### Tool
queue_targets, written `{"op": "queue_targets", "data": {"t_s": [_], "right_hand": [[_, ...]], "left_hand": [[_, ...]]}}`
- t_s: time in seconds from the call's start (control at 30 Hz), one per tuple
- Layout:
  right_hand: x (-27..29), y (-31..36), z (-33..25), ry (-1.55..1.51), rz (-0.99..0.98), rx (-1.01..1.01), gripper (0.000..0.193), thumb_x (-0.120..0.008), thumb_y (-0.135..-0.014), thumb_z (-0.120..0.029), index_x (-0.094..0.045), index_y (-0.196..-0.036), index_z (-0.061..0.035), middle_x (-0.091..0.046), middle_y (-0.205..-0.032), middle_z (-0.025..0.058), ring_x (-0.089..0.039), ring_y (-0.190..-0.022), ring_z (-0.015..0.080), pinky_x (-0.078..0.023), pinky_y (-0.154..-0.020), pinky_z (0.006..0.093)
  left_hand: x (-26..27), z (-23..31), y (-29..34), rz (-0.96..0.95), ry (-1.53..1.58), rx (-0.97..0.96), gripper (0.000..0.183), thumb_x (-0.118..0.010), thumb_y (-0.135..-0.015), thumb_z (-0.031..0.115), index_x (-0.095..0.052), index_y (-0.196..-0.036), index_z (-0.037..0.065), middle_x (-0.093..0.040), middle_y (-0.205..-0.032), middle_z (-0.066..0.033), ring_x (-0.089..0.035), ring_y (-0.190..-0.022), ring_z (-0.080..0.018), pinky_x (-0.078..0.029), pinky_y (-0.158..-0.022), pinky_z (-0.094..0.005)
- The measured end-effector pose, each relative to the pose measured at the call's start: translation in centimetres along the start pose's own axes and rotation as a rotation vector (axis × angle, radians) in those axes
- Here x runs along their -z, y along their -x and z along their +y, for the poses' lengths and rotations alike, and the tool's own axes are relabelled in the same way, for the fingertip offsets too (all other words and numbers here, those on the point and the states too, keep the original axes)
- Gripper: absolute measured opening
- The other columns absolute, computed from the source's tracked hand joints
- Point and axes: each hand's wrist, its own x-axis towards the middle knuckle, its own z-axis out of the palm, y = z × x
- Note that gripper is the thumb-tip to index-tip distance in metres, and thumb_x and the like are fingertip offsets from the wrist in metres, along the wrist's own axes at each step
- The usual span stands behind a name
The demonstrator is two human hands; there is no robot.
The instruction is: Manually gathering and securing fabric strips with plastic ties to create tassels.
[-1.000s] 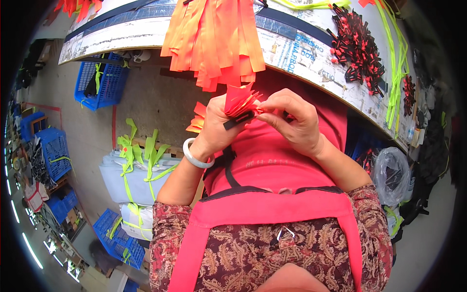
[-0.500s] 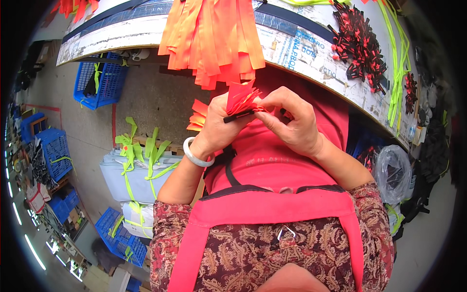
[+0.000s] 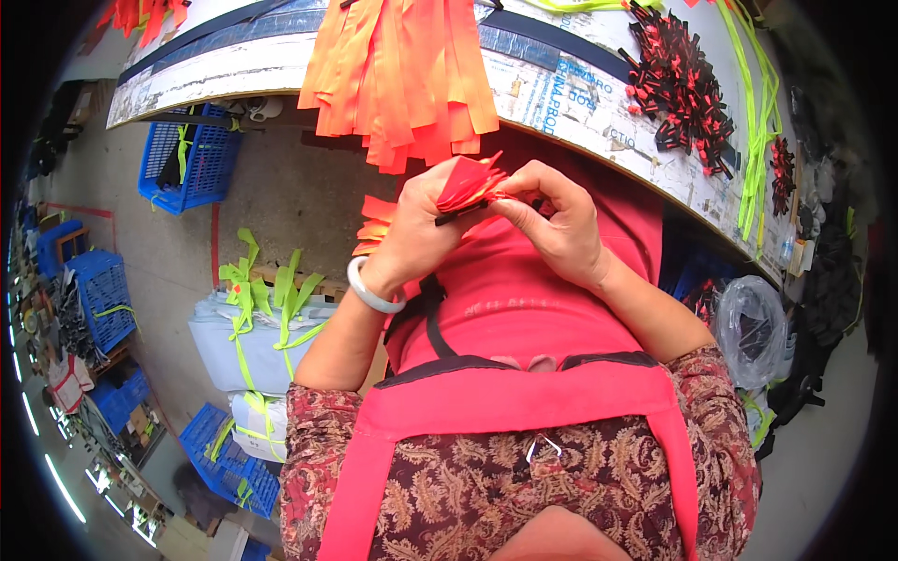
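A bunch of folded red-orange fabric strips (image 3: 469,183) is gripped in my left hand (image 3: 420,227), its other ends sticking out on the left side of the fist. A short black strip lies under the bunch, partly hidden by my fingers. My right hand (image 3: 559,217) pinches at the right edge of the same bunch with thumb and forefinger; the exact piece between them is too small to make out. Just beyond my hands, long orange strips (image 3: 402,84) hang over the near edge of the table (image 3: 234,73).
On the table at right lie a heap of small black-and-red pieces (image 3: 680,93) and long yellow-green strips (image 3: 756,122). Left on the floor stand a blue crate (image 3: 208,168) and tied pale-blue bundles (image 3: 238,351). A clear plastic roll (image 3: 751,327) sits at the right.
Both hands stay at the bunch, with the right fingertips still pinching at its edge. The whole view has shifted slightly, and the fingers have moved only a little.
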Motion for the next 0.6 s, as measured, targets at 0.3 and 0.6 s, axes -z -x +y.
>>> {"op": "queue_targets", "data": {"t_s": [0.3,0.6], "right_hand": [[2.8,0.8,0.9,-0.308,0.091,-0.44,0.014,-0.065,-0.091,-0.015,-0.064,-0.089,-0.0015,-0.06,-0.072,-0.002,-0.047,-0.055,0.0,-0.036,-0.045,0.017],[7.4,-1.1,5.9,0.228,0.239,-0.35,0.019,-0.061,-0.09,-0.016,-0.061,-0.084,0.0021,-0.064,-0.07,0.0104,-0.062,-0.063,0.0141,-0.048,-0.057,0.0305]], "left_hand": [[-2.6,-1.7,-2.1,-0.047,0.55,0.517,0.015,-0.061,-0.088,0.0,-0.061,-0.102,-0.005,-0.064,-0.076,-0.0105,-0.065,-0.064,-0.0178,-0.056,-0.058,-0.0295],[-8.9,-7.7,-7.0,0.072,1.064,0.756,0.015,-0.05,-0.095,0.005,-0.055,-0.104,-0.005,-0.06,-0.088,-0.0129,-0.061,-0.071,-0.0191,-0.057,-0.064,-0.0309]]}}
